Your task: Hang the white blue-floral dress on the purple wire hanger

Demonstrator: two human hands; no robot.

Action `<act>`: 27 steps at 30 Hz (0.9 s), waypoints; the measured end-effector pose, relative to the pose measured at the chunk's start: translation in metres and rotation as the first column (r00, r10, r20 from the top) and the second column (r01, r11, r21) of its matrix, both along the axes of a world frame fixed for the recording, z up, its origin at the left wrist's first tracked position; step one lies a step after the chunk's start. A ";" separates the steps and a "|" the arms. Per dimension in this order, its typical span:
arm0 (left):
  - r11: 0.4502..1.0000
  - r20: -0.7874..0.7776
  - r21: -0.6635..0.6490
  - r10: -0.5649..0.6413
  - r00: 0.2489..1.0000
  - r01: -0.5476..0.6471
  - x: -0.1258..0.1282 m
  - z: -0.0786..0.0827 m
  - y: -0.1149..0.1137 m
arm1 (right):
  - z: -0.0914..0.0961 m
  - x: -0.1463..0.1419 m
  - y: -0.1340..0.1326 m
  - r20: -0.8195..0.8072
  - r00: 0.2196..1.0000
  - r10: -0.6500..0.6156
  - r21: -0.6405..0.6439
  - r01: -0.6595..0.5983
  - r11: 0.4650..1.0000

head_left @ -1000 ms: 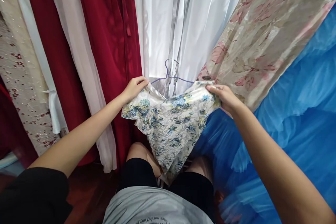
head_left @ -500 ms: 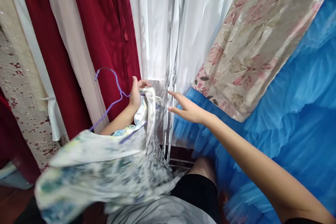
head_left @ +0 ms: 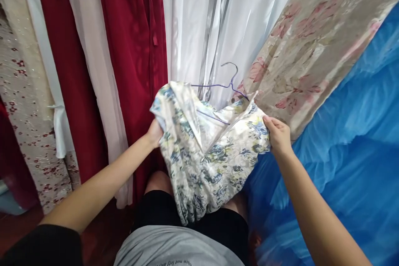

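Note:
A white garment with a blue and green flower print [head_left: 205, 153] hangs between my two hands in front of my knees. My left hand [head_left: 155, 132] grips its left edge, fingers hidden behind the cloth. My right hand [head_left: 278, 135] pinches its right edge. A thin purple wire hanger [head_left: 225, 85] sits in the garment's top, its hook pointing up and to the right against the hanging clothes.
A row of hanging garments fills the view: dark red ones [head_left: 131, 41], pale pink and white ones [head_left: 190, 29], a beige fabric with pink flowers [head_left: 311, 45] and a bright blue tulle skirt [head_left: 349, 145] at right. A dark wooden floor [head_left: 99, 232] shows below.
The garment was swung down to the left in my left hand alone, hanger hook pointing left. Now it is back in the middle, held by both hands, with the hook to the right.

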State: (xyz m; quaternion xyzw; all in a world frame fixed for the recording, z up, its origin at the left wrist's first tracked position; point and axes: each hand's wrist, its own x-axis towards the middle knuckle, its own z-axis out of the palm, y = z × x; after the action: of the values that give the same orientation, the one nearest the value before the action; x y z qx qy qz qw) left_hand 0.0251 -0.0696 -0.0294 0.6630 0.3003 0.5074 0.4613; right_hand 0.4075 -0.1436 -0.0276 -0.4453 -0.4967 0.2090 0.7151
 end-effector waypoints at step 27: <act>0.898 0.124 -0.323 0.354 0.927 -0.299 0.015 -0.164 -0.082 | -0.162 -0.185 -0.036 0.338 0.871 0.356 -0.441 -0.187 0.878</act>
State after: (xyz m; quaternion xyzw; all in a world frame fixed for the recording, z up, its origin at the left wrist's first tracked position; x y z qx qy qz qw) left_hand 0.0405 -0.1521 -0.1933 0.4771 0.4377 0.5843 0.4892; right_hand 0.2229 -0.1798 -0.1897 -0.5376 -0.6414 0.3070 0.4531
